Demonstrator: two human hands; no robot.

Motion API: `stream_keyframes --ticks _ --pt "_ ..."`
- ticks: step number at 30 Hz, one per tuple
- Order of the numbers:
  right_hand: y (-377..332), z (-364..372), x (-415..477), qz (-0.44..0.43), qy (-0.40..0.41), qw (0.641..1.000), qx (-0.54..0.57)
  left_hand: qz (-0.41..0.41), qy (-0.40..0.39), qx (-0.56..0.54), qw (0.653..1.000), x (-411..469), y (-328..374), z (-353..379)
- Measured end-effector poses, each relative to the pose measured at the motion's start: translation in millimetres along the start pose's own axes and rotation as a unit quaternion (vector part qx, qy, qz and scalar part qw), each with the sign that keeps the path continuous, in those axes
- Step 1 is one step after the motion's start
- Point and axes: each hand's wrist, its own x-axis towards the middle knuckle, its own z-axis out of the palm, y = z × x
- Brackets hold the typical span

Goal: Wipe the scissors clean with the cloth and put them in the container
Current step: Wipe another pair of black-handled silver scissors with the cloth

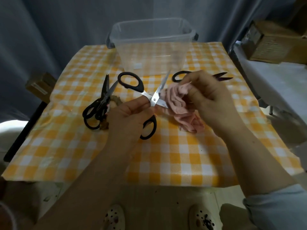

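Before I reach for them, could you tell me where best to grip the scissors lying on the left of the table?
Take the left scissors by their black handle loops, coming from the near edge. The loops lie toward the person, while the parted blades point away toward the container, so fingers stay clear of the tips.

The person wears a pale blue-grey soft sleeve [274,206] on the right arm. It is bunched up in folds near the elbow, and the arm below it is bare. The left arm is bare as far as it shows. The left hand [131,112] and the right hand [211,97] are bare too. On the feet are a white rounded left shoe [114,218] and a white rounded right shoe [202,219], each with little dark dots on top.
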Motion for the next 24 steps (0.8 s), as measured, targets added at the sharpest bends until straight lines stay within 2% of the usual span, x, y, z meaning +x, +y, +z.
stream_keyframes --ticks 3,6,8,12,16,20,24 --pt "-2.0 11.6 -5.3 0.095 -0.065 0.992 0.05 0.006 0.002 0.003 1.0 -1.3 -0.4 2.1" --pt "-2.0 12.9 -4.3 0.164 -0.089 0.972 0.143 0.011 0.006 -0.033 0.999 -1.6 0.0 1.2" --pt "-2.5 13.9 -3.5 0.197 -0.096 0.961 0.166 0.003 -0.007 -0.049 0.999 -1.3 -0.8 0.5" --pt "-2.3 16.2 -5.2 0.202 -0.124 0.963 0.126 -0.021 -0.057 -0.056 0.997 -2.2 -0.9 4.1" --pt "-2.6 19.7 -6.7 0.18 -0.096 0.97 0.13 -0.008 -0.116 -0.019 0.993 -4.7 1.4 4.8" --pt "-1.7 24.8 -8.0 0.166 -0.072 0.977 0.111 0.034 -0.116 0.06 0.991 -4.9 -0.9 4.0" --pt "-3.9 20.7 -6.3 0.155 -0.083 0.98 0.098 0.021 -0.131 0.034 0.991 -2.1 0.0 0.7"
